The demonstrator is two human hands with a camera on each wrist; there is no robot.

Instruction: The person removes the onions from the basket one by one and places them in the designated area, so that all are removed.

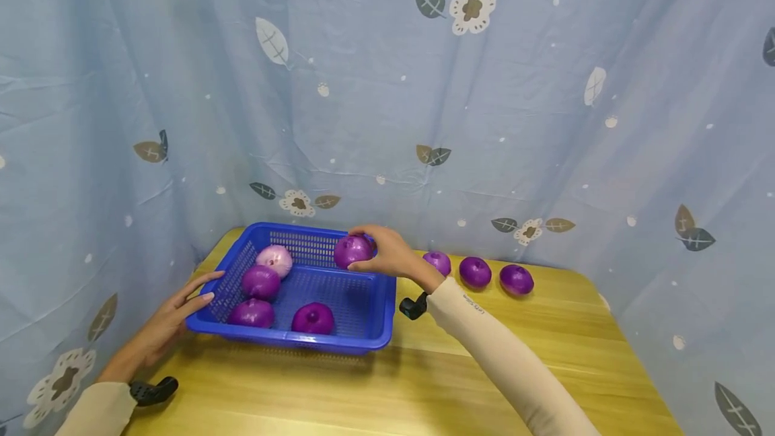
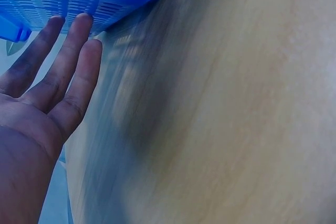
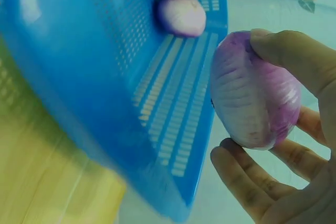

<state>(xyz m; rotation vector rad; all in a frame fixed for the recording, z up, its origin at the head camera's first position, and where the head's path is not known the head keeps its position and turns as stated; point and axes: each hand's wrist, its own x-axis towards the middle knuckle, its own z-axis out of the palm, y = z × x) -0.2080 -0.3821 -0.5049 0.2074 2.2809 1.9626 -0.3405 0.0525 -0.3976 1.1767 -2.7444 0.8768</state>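
Note:
My right hand holds a red onion over the back right corner of a blue plastic basket. In the right wrist view, thumb and fingers surround this onion, which shows a pale, ridged side. Inside the basket lie several more onions: a pale one, two purple ones along the left wall, and a dark one near the front. My left hand is at the basket's left rim, fingers extended. From the left wrist, three straight fingers reach the slotted outer wall.
Three onions stand in a row along the table's back edge, right of the basket: one partly behind my right wrist, a middle one and a rightmost one. A patterned blue curtain hangs behind and beside the wooden table.

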